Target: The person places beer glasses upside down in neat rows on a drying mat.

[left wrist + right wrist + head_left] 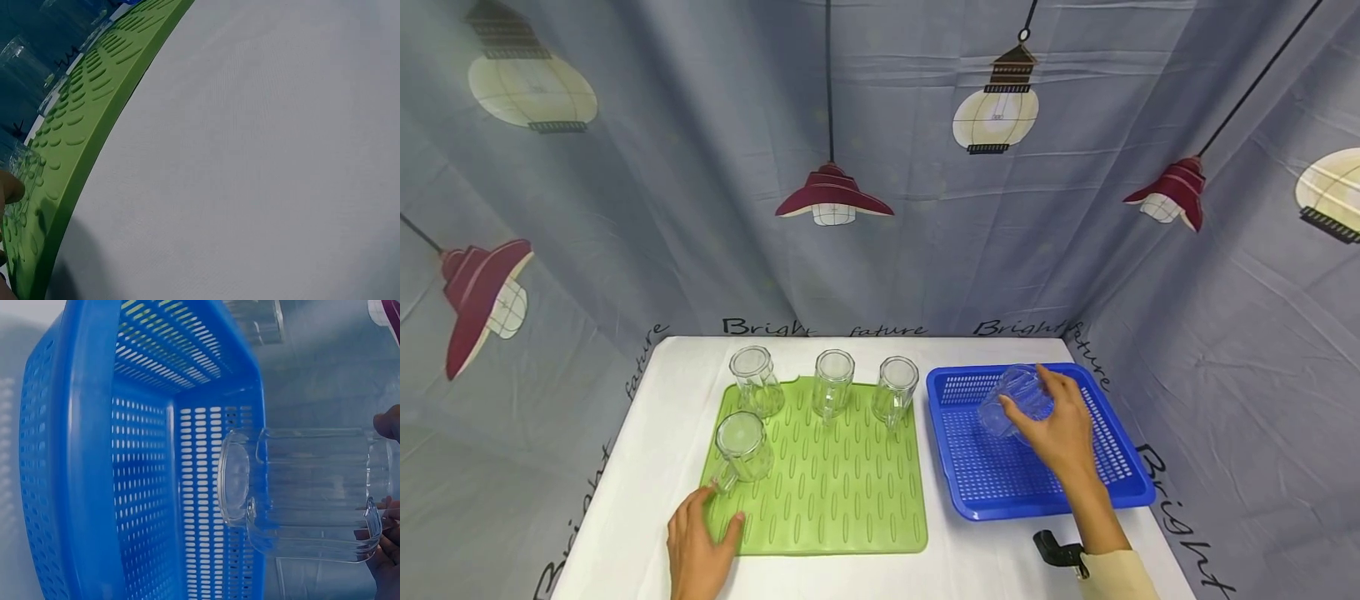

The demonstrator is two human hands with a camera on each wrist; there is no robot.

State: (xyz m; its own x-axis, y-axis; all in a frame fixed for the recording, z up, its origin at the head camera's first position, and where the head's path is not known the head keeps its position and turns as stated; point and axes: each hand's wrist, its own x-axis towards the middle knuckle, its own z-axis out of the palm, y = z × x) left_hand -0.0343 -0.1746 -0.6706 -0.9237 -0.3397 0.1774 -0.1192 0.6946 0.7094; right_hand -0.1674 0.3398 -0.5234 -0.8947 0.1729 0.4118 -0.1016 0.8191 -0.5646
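My right hand [1063, 425] holds a clear glass mug [1021, 383] over the blue plastic basket [942, 454], thumb on one side and fingers on the other. In the right wrist view the tilted mug [312, 487] appears sideways, with fingertips at its far end. My left hand [696, 542] rests at the front left corner of the green ribbed mat [827, 508], fingers spread and loosely bent. Its fingertips are close to the handle of the nearest glass mug [747, 450]; whether they touch is unclear. The left wrist view catches only part of that hand [11, 187].
More glass mugs, one at back left [758, 387], one at back middle [832, 387] and one at back right [895, 392], stand along the mat's far edge. White cloth [647, 433] covers the table. Grey-blue curtains [700, 208] enclose its back and sides.
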